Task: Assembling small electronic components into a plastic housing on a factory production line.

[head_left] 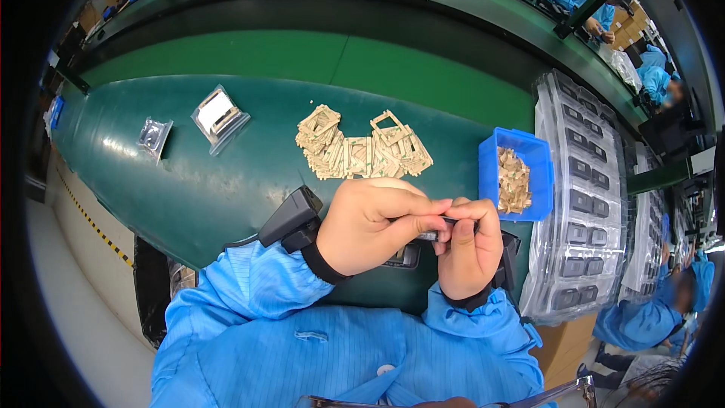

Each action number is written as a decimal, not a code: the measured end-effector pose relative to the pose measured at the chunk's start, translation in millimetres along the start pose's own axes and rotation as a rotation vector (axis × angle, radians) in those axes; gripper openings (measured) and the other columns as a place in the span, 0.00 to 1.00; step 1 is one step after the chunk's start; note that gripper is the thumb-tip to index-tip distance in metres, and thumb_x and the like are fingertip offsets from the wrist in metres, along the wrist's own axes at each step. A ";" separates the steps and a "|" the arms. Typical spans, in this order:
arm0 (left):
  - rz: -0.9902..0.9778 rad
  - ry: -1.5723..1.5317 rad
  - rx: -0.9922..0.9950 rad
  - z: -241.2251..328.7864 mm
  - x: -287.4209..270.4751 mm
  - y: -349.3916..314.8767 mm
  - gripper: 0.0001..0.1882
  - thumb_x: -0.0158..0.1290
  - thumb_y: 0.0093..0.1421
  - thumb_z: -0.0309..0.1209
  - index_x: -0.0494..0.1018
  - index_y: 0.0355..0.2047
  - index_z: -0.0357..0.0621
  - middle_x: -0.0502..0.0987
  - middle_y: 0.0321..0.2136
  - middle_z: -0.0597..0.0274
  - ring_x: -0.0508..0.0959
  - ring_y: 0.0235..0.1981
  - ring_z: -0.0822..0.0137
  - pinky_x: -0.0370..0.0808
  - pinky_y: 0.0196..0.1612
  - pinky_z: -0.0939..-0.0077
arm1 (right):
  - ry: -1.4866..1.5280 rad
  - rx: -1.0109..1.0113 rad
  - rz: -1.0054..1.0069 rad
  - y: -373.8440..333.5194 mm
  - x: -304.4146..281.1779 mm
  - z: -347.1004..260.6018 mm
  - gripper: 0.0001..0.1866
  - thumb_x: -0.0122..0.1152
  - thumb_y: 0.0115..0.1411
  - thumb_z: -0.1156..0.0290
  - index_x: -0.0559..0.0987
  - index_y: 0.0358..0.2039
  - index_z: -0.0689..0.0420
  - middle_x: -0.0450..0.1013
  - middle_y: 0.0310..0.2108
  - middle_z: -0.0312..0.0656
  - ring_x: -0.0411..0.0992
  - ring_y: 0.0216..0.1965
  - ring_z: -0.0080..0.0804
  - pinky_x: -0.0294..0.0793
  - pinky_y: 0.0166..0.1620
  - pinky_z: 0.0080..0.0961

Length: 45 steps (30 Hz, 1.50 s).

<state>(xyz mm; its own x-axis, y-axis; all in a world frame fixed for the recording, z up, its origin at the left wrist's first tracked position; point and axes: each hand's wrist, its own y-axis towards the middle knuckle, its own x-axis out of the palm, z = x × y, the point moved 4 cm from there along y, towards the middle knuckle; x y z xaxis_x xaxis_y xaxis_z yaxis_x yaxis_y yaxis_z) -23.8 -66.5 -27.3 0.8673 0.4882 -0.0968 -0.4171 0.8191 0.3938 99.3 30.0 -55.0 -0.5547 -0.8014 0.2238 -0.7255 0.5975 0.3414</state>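
Note:
My left hand (374, 223) and my right hand (470, 245) meet close over the green bench (211, 181), both pinching one small dark part (432, 235) between the fingertips. The part is mostly hidden by my fingers. Under my hands lies a dark flat device (404, 258), partly covered. Each wrist wears a black strap; a black box (291, 219) sits on the left one. A pile of tan frame-shaped pieces (362, 147) lies just beyond my hands.
A blue bin (521, 143) with tan scraps stands to the right, beside stacked clear trays (581, 189) of dark parts. Two clear bags (219, 117) (154, 137) lie at the left. Other people in blue coats work at the far edges.

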 end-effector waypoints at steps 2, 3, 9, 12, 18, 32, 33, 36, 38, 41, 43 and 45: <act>0.000 0.058 0.019 2.3 3.1 0.6 0.14 0.62 0.56 0.23 0.81 0.44 0.39 0.82 0.28 0.58 0.82 0.30 0.66 0.75 0.33 0.77 | 0.033 0.010 0.025 -1.2 -1.8 -1.6 0.10 0.47 0.72 0.68 0.72 0.42 0.61 0.67 0.26 0.36 0.63 0.24 0.16 0.63 0.28 0.14; 0.002 0.052 0.022 4.1 2.1 0.6 0.14 0.62 0.56 0.23 0.81 0.44 0.39 0.82 0.28 0.58 0.82 0.30 0.66 0.75 0.33 0.77 | 0.049 0.055 0.054 0.4 -1.0 -1.3 0.11 0.46 0.73 0.66 0.72 0.42 0.61 0.67 0.26 0.36 0.62 0.24 0.16 0.63 0.27 0.13; 0.024 0.585 0.153 4.3 0.0 -0.8 0.10 0.62 0.54 0.25 0.81 0.38 0.40 0.80 0.24 0.59 0.79 0.24 0.59 0.75 0.29 0.71 | 0.142 0.238 0.117 4.6 -2.8 2.1 0.15 0.46 0.73 0.59 0.71 0.45 0.59 0.69 0.26 0.35 0.61 0.22 0.15 0.61 0.26 0.12; 0.005 0.730 0.284 7.0 -3.7 0.8 0.07 0.60 0.56 0.32 0.76 0.26 0.43 0.76 0.21 0.60 0.78 0.23 0.58 0.74 0.25 0.66 | 0.237 0.266 0.059 3.6 -3.8 1.9 0.14 0.48 0.72 0.61 0.70 0.48 0.59 0.72 0.29 0.35 0.64 0.24 0.14 0.61 0.26 0.10; 0.103 0.859 0.379 9.9 0.2 -0.2 0.13 0.64 0.52 0.29 0.71 0.18 0.42 0.69 0.15 0.62 0.71 0.16 0.59 0.67 0.19 0.66 | 0.144 0.198 -0.129 4.4 17.4 6.8 0.30 0.55 0.66 0.75 0.58 0.66 0.60 0.67 0.53 0.41 0.69 0.50 0.25 0.70 0.53 0.23; 0.112 -0.138 -0.266 -10.3 -4.8 3.0 0.08 0.55 0.61 0.17 0.73 0.42 0.32 0.75 0.35 0.61 0.79 0.38 0.73 0.78 0.41 0.80 | 0.052 0.383 -0.005 15.3 -11.5 0.1 0.08 0.55 0.67 0.78 0.71 0.46 0.62 0.79 0.39 0.46 0.77 0.33 0.22 0.74 0.29 0.12; 0.126 -0.187 -0.285 -7.1 -4.5 3.4 0.08 0.54 0.61 0.16 0.73 0.41 0.32 0.75 0.37 0.60 0.78 0.40 0.71 0.79 0.44 0.78 | 0.022 0.361 -0.007 15.9 -12.1 0.3 0.08 0.52 0.69 0.75 0.72 0.47 0.62 0.79 0.39 0.46 0.76 0.32 0.22 0.73 0.29 0.12; 0.080 -0.143 -0.153 -14.4 -1.8 3.2 0.06 0.51 0.63 0.15 0.72 0.40 0.33 0.73 0.42 0.58 0.77 0.45 0.70 0.77 0.46 0.78 | 0.063 0.313 0.058 14.8 -10.9 1.4 0.08 0.51 0.68 0.77 0.71 0.47 0.63 0.79 0.40 0.47 0.76 0.31 0.23 0.74 0.31 0.14; 0.112 -0.265 -0.219 -13.2 -1.1 2.1 0.07 0.50 0.63 0.14 0.72 0.40 0.33 0.72 0.43 0.58 0.76 0.46 0.71 0.77 0.48 0.77 | 0.029 0.286 0.048 14.2 -8.6 1.0 0.08 0.51 0.68 0.79 0.71 0.47 0.63 0.78 0.40 0.48 0.77 0.33 0.24 0.75 0.33 0.15; 0.226 -0.412 -0.234 -16.4 -1.0 0.9 0.07 0.52 0.61 0.14 0.73 0.38 0.35 0.71 0.44 0.58 0.75 0.45 0.70 0.76 0.48 0.75 | -0.023 0.244 0.027 11.8 -2.9 -2.8 0.10 0.51 0.66 0.83 0.71 0.47 0.65 0.78 0.41 0.50 0.78 0.37 0.27 0.77 0.38 0.17; 0.299 -0.443 -0.183 -16.0 -5.2 2.2 0.07 0.55 0.59 0.15 0.73 0.36 0.37 0.72 0.43 0.58 0.76 0.43 0.69 0.75 0.47 0.74 | -0.049 0.226 0.025 10.5 -1.6 -3.2 0.11 0.51 0.65 0.84 0.70 0.48 0.65 0.77 0.42 0.50 0.78 0.39 0.29 0.78 0.41 0.19; 0.333 0.465 0.169 5.2 -14.3 4.8 0.09 0.62 0.51 0.18 0.76 0.32 0.41 0.73 0.42 0.56 0.76 0.40 0.63 0.74 0.44 0.68 | -0.017 0.126 -0.002 9.7 -0.5 -3.0 0.15 0.52 0.63 0.88 0.70 0.50 0.66 0.76 0.44 0.50 0.78 0.45 0.31 0.78 0.44 0.21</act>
<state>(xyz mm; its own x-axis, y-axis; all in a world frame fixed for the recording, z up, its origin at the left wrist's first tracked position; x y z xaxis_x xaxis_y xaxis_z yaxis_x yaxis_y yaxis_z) -36.8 -71.1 -19.2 0.4715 0.8225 -0.3180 -0.5644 0.5586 0.6078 93.8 36.1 -49.1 -0.5594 -0.8026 0.2074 -0.7714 0.5956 0.2242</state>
